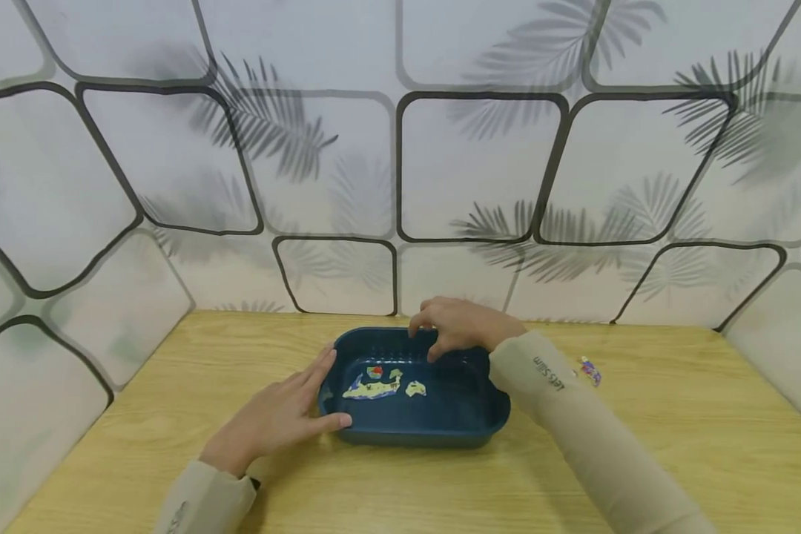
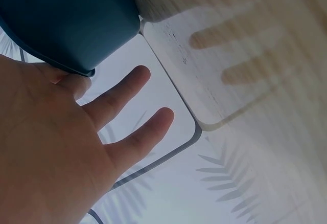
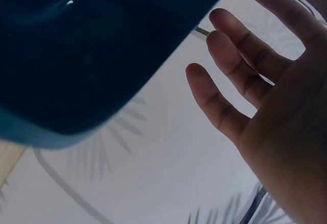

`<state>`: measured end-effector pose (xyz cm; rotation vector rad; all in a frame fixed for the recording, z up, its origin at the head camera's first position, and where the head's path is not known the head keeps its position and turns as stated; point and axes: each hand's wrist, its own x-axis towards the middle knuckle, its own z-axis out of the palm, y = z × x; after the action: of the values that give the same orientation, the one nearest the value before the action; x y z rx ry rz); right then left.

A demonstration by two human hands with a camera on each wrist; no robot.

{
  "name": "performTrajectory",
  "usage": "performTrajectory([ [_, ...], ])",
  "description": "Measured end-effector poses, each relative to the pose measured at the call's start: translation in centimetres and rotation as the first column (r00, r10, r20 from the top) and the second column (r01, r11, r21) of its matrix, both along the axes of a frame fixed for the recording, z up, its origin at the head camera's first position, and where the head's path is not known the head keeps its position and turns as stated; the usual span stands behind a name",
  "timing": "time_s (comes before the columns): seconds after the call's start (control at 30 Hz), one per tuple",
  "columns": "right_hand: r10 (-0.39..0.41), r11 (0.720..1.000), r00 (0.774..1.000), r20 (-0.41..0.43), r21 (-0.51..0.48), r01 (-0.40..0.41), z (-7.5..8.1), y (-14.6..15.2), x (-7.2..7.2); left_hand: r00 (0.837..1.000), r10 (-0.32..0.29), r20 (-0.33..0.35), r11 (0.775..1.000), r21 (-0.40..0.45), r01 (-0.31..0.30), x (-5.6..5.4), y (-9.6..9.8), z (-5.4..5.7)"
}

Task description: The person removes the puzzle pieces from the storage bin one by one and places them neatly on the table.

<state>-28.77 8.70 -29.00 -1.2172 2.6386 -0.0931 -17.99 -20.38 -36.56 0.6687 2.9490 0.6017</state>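
A dark blue rectangular dish point(image 1: 414, 437) with rounded corners stands on the table. My left hand point(image 1: 277, 411) rests against its left end, the thumb at the near rim. In the left wrist view, two fingers point(image 2: 117, 96) stretch out straight past the dish wall. Over the far rim is my right hand point(image 1: 463, 326), fingers loosely bent, holding nothing visible. The right wrist view shows its fingers apart. Inside the dish lie a long yellow-and-blue printed piece point(image 1: 371, 389), a small red-and-green piece point(image 1: 374, 372) and a pale piece point(image 1: 415, 389); their kind is unclear.
Right of the dish, beyond my right sleeve, a small purple patterned piece point(image 1: 590, 371) lies on the wooden table point(image 1: 674, 415). A patterned wall covering point(image 1: 480, 170) with leaf prints rises behind the table and along both sides.
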Motion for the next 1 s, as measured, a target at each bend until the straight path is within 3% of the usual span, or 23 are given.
performTrajectory([
  [0.27,-0.014,0.999,1.000,0.000,0.049,0.014,-0.9,-1.2,0.2,1.000,-0.014,-0.026,1.000,-0.008,0.014,-0.1,0.0,0.0],
  [0.53,-0.018,0.996,0.996,0.082,0.092,0.010,-1.9,-2.4,0.7,1.000,-0.009,-0.015,1.000,-0.005,0.009,-0.1,-0.1,0.0],
  [0.77,-0.059,0.991,0.993,0.099,0.122,0.047,-2.7,-2.8,0.6,1.000,-0.006,-0.012,1.000,-0.008,0.006,-0.2,0.0,0.0],
  [1.0,-0.102,0.988,0.970,0.220,0.133,0.074,-3.8,-2.9,0.6,1.000,-0.006,0.006,1.000,-0.013,0.006,-0.2,0.1,0.0],
])
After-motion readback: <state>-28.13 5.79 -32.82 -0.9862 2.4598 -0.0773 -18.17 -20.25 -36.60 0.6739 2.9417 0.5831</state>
